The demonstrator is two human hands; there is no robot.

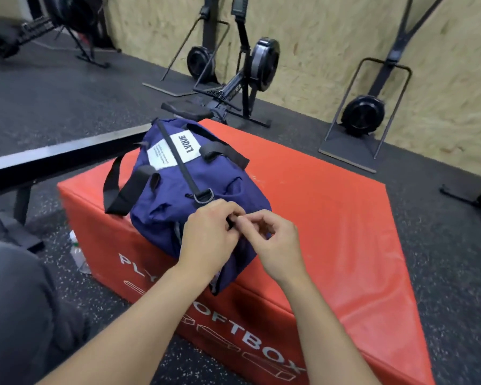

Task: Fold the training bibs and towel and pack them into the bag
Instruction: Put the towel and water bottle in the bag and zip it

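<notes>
A red soft plyo box (pixel 331 218) is seen on dark gym flooring, and a navy duffel bag (pixel 189 173) (zipped, white label on top) is laid across it. A small black tab (pixel 230 219) at the bag's near end is pinched between the left hand (pixel 208 234) and right hand (pixel 275 240), fingers curled.

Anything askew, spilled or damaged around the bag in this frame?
Nothing stands out. The blue bag sits slightly rumpled on the red soft box, both hands pinching a small black tab at its near end.
</notes>
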